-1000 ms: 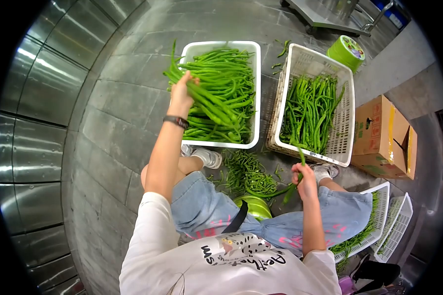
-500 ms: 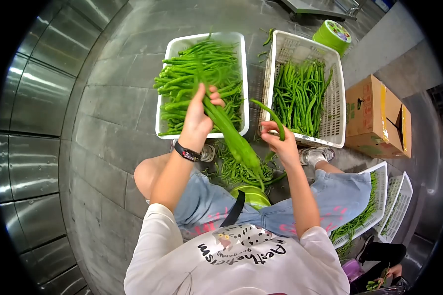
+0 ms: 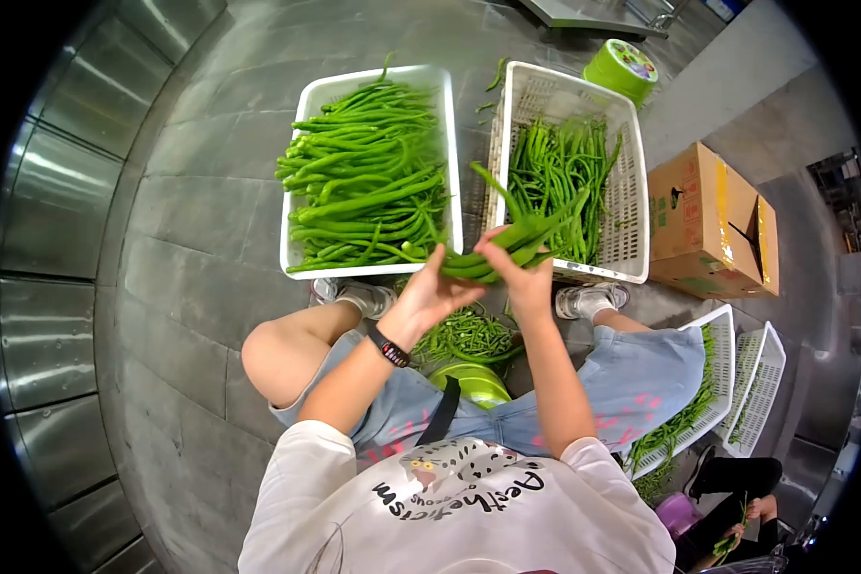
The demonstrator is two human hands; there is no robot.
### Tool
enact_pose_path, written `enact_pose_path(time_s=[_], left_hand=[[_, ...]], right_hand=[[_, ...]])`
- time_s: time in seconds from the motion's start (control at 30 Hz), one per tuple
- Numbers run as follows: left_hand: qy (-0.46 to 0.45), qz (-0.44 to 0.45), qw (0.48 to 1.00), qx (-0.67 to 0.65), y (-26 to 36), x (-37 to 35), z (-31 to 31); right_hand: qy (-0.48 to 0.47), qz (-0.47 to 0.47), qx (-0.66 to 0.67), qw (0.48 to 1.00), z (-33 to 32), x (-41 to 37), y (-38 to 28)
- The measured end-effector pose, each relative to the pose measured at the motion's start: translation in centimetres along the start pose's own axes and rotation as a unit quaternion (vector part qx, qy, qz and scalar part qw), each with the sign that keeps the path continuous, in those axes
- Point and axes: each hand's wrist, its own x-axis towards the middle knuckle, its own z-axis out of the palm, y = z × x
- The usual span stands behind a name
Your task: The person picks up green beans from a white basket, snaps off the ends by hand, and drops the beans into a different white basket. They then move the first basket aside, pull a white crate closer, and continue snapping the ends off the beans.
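Between my two hands is a small bunch of long green chili peppers [image 3: 521, 241], fanned toward the right-hand crate. My right hand [image 3: 518, 273] is closed around the bunch from the right. At the stem end, my left hand [image 3: 432, 295] has its fingers closed on the same peppers. A white tub [image 3: 455, 143] full of long green peppers [image 3: 364, 182] stands ahead of my left hand. Beyond my right hand, a white slatted crate [image 3: 631, 215] holds more peppers [image 3: 569, 182] lying lengthwise. Small green trimmings [image 3: 464, 337] lie on the floor below my hands.
A green stool [image 3: 474, 383] is under me. Right of the crate stands a cardboard box [image 3: 703, 220], with another green stool [image 3: 622, 72] behind. White baskets [image 3: 722, 383] with green produce are at my right. A person's hand [image 3: 734, 531] holds greens at lower right.
Both hands have come together around the peppers. The bunch has swung from pointing toward me to pointing toward the right-hand crate. The view has shifted slightly.
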Motion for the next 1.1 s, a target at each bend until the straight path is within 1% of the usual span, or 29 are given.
enact_pose_path(time_s=[0.03,0.07,0.1,0.17,0.2,0.23,0.27,0.3,0.33,0.37,0.4,0.43,0.5,0.57,0.6,0.63,0.7,0.77,0.8,0.83,0.87,0.9,0.97,1.0,1.03,1.1], left_hand=[[-0.084,-0.078,0.992,0.061,0.2,-0.3,-0.6],[-0.14,-0.129,0.967,0.169,0.3,-0.6,-1.0],[-0.151,-0.153,0.93,0.298,1.0,-1.6,-0.1],[-0.128,-0.063,0.872,0.468,1.6,-2.3,0.8],[-0.097,0.072,0.85,0.513,1.8,-2.2,1.1],[-0.061,0.183,0.851,0.489,1.9,-2.4,1.4],[-0.044,0.283,0.846,0.451,2.0,-2.5,2.0],[-0.025,0.382,0.829,0.407,2.2,-2.6,2.8],[-0.008,0.421,0.806,0.416,2.7,-3.7,4.2],[-0.009,0.448,0.8,0.4,3.0,-4.2,4.8],[-0.013,0.45,0.79,0.416,3.2,-4.2,4.6],[-0.019,0.45,0.781,0.433,3.5,-4.2,4.4],[-0.007,0.4,0.802,0.444,4.2,-3.7,3.0],[-0.018,0.301,0.831,0.468,5.1,-3.8,1.5],[-0.057,0.275,0.852,0.441,5.3,-3.6,0.8],[-0.075,0.225,0.88,0.412,5.3,-3.5,0.2],[-0.096,0.168,0.909,0.369,4.6,-3.5,-0.1],[-0.139,0.123,0.932,0.31,4.2,-3.3,-0.2],[-0.153,0.096,0.944,0.274,4.3,-3.4,-0.1],[-0.167,0.069,0.954,0.238,4.3,-3.7,0.1],[-0.16,0.071,0.951,0.254,4.5,-4.0,0.5],[-0.153,0.071,0.938,0.302,4.6,-3.9,0.4],[-0.137,0.067,0.907,0.393,4.6,-3.4,0.2],[-0.118,0.089,0.856,0.495,4.4,-2.9,-0.2],[-0.096,0.136,0.754,0.636,4.2,-2.5,-0.5],[-0.077,0.225,0.655,0.718,3.2,-2.3,-0.2]], right_hand=[[0.025,0.0,0.018,1.0,-0.8,0.5,-0.5],[0.047,0.026,-0.003,0.999,-1.7,0.8,-1.5],[0.051,0.056,-0.02,0.997,-2.6,1.4,-2.2],[0.011,0.104,-0.077,0.992,-4.3,1.9,-2.7],[-0.014,0.11,-0.098,0.989,-4.5,1.8,-2.6],[-0.04,0.117,-0.119,0.985,-4.6,1.5,-2.4],[-0.069,0.125,-0.139,0.98,-4.4,1.2,-2.2],[-0.083,0.157,-0.14,0.974,-4.0,0.7,-1.9],[-0.102,0.156,-0.172,0.967,-3.7,0.2,-1.4],[-0.121,0.154,-0.203,0.959,-3.5,-0.2,-0.7],[-0.124,0.127,-0.233,0.956,-3.1,-0.7,-0.3],[-0.132,0.123,-0.287,0.941,-2.9,-1.0,-0.2],[-0.142,0.115,-0.395,0.9,-3.0,-1.4,-0.7],[-0.157,0.094,-0.396,0.9,-3.3,-1.9,-1.0],[-0.168,0.091,-0.4,0.896,-3.8,-2.1,-1.0],[-0.179,0.087,-0.404,0.893,-4.3,-2.2,-1.2],[-0.218,0.09,-0.369,0.899,-5.1,-2.2,-1.5],[-0.248,0.097,-0.332,0.905,-5.9,-2.3,-1.9],[-0.244,0.077,-0.334,0.907,-6.7,-2.3,-1.1],[-0.22,0.123,-0.308,0.918,-7.4,-2.4,-1.0],[-0.191,0.153,-0.271,0.931,-8.4,-2.6,-0.6],[-0.162,0.181,-0.234,0.941,-8.9,-2.8,-0.4],[-0.144,0.172,-0.226,0.948,-9.6,-2.9,-0.4],[-0.135,0.167,-0.222,0.951,-9.9,-3.0,-0.5],[-0.132,0.185,-0.234,0.945,-10.2,-2.9,-0.2],[-0.126,0.222,-0.258,0.932,-10.8,-2.7,1.0]])
